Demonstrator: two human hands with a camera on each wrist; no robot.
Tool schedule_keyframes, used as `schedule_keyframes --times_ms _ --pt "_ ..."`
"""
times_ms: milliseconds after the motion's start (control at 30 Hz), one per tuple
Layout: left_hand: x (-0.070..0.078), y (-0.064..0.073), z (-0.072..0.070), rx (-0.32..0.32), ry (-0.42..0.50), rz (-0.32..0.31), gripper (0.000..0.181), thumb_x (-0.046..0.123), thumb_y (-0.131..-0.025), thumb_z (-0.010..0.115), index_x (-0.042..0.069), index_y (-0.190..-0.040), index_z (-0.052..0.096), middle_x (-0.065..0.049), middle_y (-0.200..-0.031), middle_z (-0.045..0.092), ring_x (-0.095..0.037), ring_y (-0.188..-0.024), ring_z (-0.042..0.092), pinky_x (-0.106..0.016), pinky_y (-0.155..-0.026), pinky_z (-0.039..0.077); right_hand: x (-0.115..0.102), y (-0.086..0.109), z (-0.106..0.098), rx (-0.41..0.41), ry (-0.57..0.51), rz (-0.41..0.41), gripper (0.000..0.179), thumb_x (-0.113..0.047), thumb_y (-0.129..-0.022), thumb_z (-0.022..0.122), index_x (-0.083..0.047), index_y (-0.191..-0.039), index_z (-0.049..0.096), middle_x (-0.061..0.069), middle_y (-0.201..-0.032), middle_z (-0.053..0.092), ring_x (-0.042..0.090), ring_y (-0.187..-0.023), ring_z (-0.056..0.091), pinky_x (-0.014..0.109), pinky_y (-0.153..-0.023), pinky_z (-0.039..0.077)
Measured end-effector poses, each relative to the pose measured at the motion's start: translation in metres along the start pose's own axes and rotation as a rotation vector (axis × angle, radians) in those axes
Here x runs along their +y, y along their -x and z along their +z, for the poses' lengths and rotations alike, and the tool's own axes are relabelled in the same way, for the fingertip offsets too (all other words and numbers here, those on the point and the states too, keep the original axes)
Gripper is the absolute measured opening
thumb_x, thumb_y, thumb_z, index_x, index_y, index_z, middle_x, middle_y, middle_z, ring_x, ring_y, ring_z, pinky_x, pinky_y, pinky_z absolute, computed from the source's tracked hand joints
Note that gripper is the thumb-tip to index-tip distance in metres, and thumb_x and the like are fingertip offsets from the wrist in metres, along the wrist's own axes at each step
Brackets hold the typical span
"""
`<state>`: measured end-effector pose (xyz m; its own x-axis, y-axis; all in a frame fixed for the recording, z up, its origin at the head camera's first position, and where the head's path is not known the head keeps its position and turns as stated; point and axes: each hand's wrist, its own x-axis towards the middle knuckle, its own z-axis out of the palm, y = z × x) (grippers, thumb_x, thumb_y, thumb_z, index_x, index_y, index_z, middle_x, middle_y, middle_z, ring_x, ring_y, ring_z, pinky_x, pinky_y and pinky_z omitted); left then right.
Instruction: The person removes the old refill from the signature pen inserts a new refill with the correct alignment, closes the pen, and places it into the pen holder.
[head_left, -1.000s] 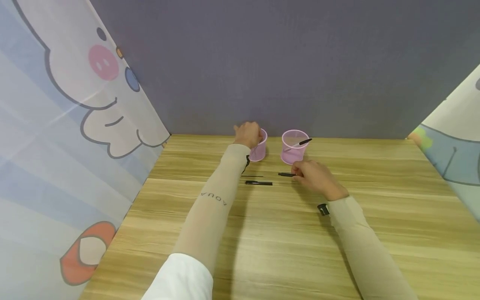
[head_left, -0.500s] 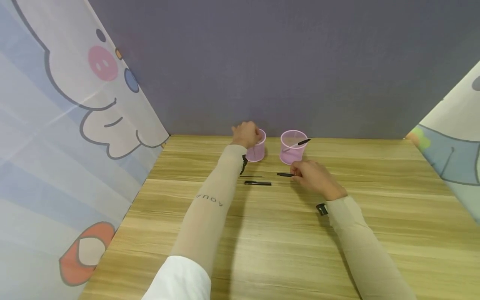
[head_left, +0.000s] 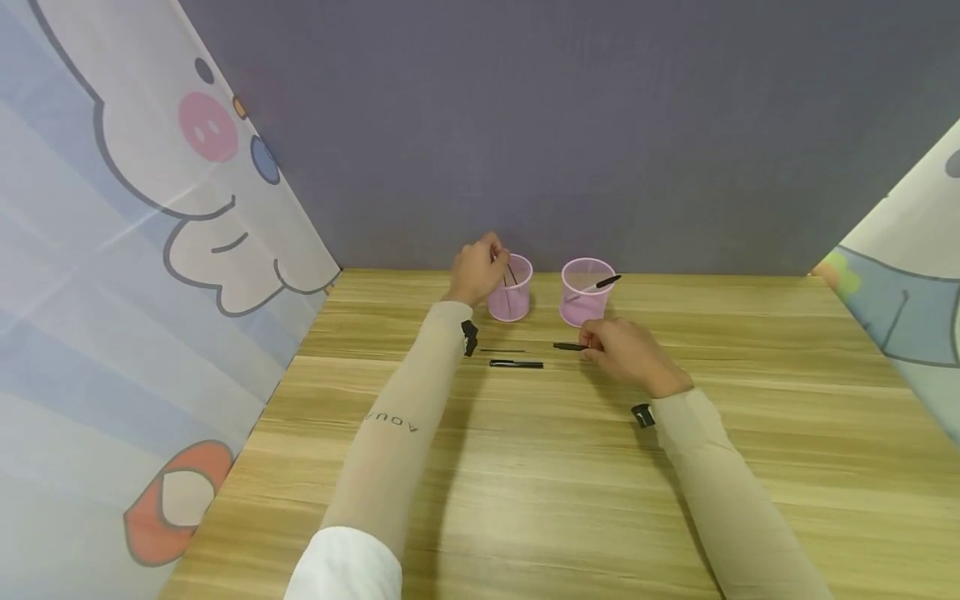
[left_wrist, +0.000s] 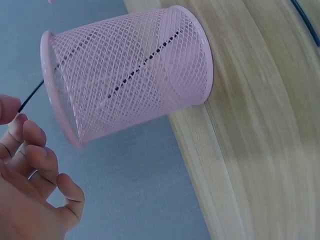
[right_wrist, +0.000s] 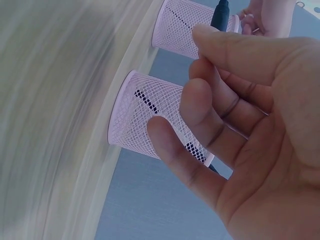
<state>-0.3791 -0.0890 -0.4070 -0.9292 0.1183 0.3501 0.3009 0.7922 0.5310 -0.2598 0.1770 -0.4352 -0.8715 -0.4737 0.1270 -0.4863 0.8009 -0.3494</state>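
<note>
My left hand [head_left: 476, 271] is at the left pink mesh cup [head_left: 510, 302]. In the left wrist view its thumb and forefinger pinch the end of a thin dark stick like a pen refill [left_wrist: 31, 95], which runs down into the cup's mouth. A second dark thin line [left_wrist: 145, 62] shows through the mesh lower in that cup. My right hand [head_left: 626, 354] pinches a black pen [head_left: 570, 346] low in front of the right pink mesh cup [head_left: 582, 310]; the rest of the pen is hidden by the fingers. In the right wrist view the other fingers are loosely bent.
A pen with a black end [head_left: 608, 282] leans out of the right cup. Between the forearms lie a thin dark refill [head_left: 504, 351] and a black capped pen [head_left: 516, 364] on the wooden table [head_left: 525, 483]. A grey wall [head_left: 570, 142] rises behind the cups.
My left hand has shifted left and up from over the left cup, and the thin sticks in its mouth have come into view. My right hand stays put with the pen.
</note>
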Motion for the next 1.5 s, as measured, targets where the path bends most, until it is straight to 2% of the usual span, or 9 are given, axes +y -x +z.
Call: schedule_keyframes --times_ms 133,300,467,767,933,1100,1267,1500 --pt "-0.006 0.008 -0.004 0.041 0.057 0.0 0.025 0.032 -0.104 0.055 0.014 -0.087 0.056 -0.002 -0.074 0.057 -0.021 -0.069 0.053 -0.032 -0.063 0.037 0.001 -0.001 0.001 0.006 -0.001 -0.003 0.009 -0.014 -0.09 0.076 -0.013 -0.093 0.068 -0.005 -0.073 0.062 0.013 -0.069 0.056 0.036 -0.066 0.047" --pt "-0.013 0.021 -0.005 0.093 0.108 -0.022 0.031 0.034 -0.105 0.054 0.015 -0.081 0.055 -0.001 -0.072 0.055 -0.02 -0.067 0.051 -0.031 -0.06 0.034 0.003 -0.001 0.003 0.027 0.01 -0.012 0.008 -0.013 -0.088 0.076 -0.013 -0.091 0.068 -0.005 -0.074 0.063 0.014 -0.07 0.058 0.038 -0.068 0.048" --pt "-0.022 0.039 -0.008 0.092 0.128 -0.044 0.03 0.029 -0.105 0.053 0.011 -0.082 0.057 -0.002 -0.071 0.051 -0.019 -0.066 0.048 -0.031 -0.06 0.033 0.003 -0.001 0.001 0.022 -0.011 -0.006 0.009 -0.014 -0.089 0.077 -0.012 -0.091 0.068 -0.004 -0.073 0.063 0.015 -0.069 0.057 0.037 -0.067 0.047" --pt "-0.04 0.072 -0.007 0.021 0.17 -0.062 0.016 0.018 -0.102 0.062 0.005 -0.1 0.071 -0.004 -0.073 0.057 -0.018 -0.066 0.049 -0.029 -0.062 0.037 0.006 0.0 -0.005 -0.013 -0.021 0.039 0.009 -0.015 -0.091 0.075 -0.011 -0.095 0.068 -0.002 -0.077 0.065 0.015 -0.071 0.057 0.038 -0.069 0.048" --pt "-0.046 0.085 -0.006 -0.008 0.242 -0.052 0.014 0.018 -0.098 0.069 0.005 -0.096 0.075 -0.004 -0.072 0.059 -0.015 -0.066 0.051 -0.027 -0.061 0.04 0.008 0.0 -0.006 -0.02 -0.017 0.044 0.01 -0.016 -0.092 0.074 -0.01 -0.097 0.068 -0.002 -0.08 0.067 0.016 -0.074 0.06 0.041 -0.071 0.05" --pt "-0.051 0.095 -0.006 -0.072 0.313 -0.018 0.014 0.019 -0.095 0.073 0.008 -0.088 0.075 0.001 -0.071 0.059 -0.014 -0.067 0.049 -0.026 -0.061 0.04 0.009 0.001 -0.008 -0.01 -0.016 0.048 0.01 -0.017 -0.092 0.075 -0.01 -0.096 0.069 -0.002 -0.079 0.066 0.016 -0.073 0.059 0.041 -0.07 0.049" --pt "-0.052 0.102 -0.007 -0.143 0.353 0.008 0.022 0.026 -0.098 0.07 0.005 -0.092 0.076 -0.003 -0.074 0.061 -0.013 -0.067 0.045 -0.026 -0.061 0.037 0.01 0.001 -0.008 -0.011 -0.017 0.051 0.01 -0.016 -0.091 0.076 -0.011 -0.095 0.068 -0.002 -0.079 0.065 0.015 -0.072 0.057 0.038 -0.068 0.047" --pt "-0.053 0.108 -0.011 -0.284 0.292 0.06 0.03 0.025 -0.107 0.055 0.005 -0.089 0.068 0.001 -0.068 0.047 -0.012 -0.061 0.038 -0.026 -0.058 0.033 0.01 0.001 -0.007 -0.006 -0.023 0.063 0.011 -0.018 -0.091 0.077 -0.012 -0.093 0.067 -0.002 -0.077 0.064 0.015 -0.07 0.056 0.037 -0.067 0.045"
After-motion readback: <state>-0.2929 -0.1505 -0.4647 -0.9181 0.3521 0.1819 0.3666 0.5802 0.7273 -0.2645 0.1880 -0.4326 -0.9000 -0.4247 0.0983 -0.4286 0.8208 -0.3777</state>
